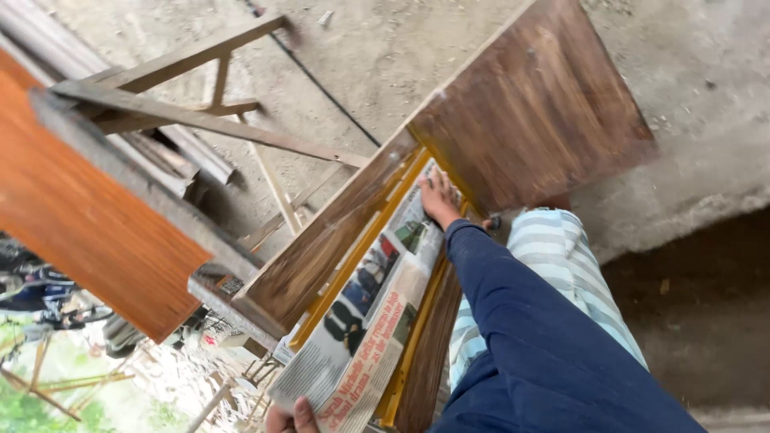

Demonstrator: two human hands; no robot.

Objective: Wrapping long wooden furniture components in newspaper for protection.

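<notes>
Newspaper spread in a wooden frame above a concrete floor

A dark-stained wooden frame [337, 240] with yellow inner edges carries a sheet of newspaper [373, 313] lying flat along its length. Beneath it the grey concrete floor [385, 56] bears a wooden trestle [192, 120] and a black cable [321, 84].

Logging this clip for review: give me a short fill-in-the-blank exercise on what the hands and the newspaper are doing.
1. The newspaper lies in a long wooden frame with ____ painted inner edges.
2. The right hand presses flat on the newspaper's ____ end.
3. The left hand grips the newspaper's ____ end.
4. The right arm wears a dark ____ sleeve.

Missing words: yellow; far; near; blue
</notes>
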